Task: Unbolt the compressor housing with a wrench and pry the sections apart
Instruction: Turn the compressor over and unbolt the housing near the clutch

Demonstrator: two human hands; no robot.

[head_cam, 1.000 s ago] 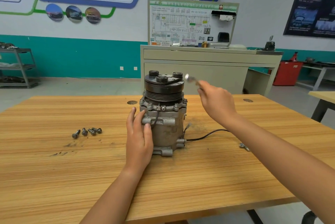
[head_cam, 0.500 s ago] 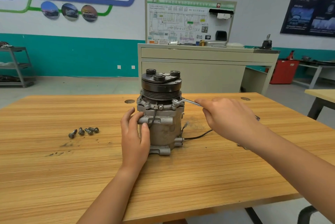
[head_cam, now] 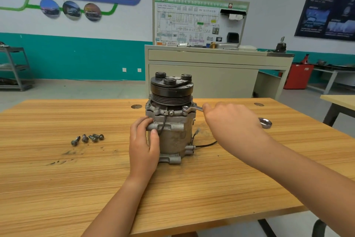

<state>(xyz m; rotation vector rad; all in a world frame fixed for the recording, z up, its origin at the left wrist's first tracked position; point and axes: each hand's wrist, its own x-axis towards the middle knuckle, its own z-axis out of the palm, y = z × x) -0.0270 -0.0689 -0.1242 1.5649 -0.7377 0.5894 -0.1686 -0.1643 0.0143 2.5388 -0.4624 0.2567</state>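
The compressor [head_cam: 172, 121] stands upright, pulley end up, mid-way across the wooden surface [head_cam: 57, 179]. The left hand [head_cam: 144, 146] is curled round a lug on its housing, and the right hand [head_cam: 230, 121] is closed over a wrench [head_cam: 194, 109], hiding the tool's middle, with the ring end on a flange bolt. A few loose bolts [head_cam: 87, 138] lie clustered well to the left, and a black wire [head_cam: 205, 144] runs from the base until the right forearm hides it. Behind stand a beige training cabinet [head_cam: 201, 77] and, far right, a red bin [head_cam: 297, 76] whose contents cannot be seen.
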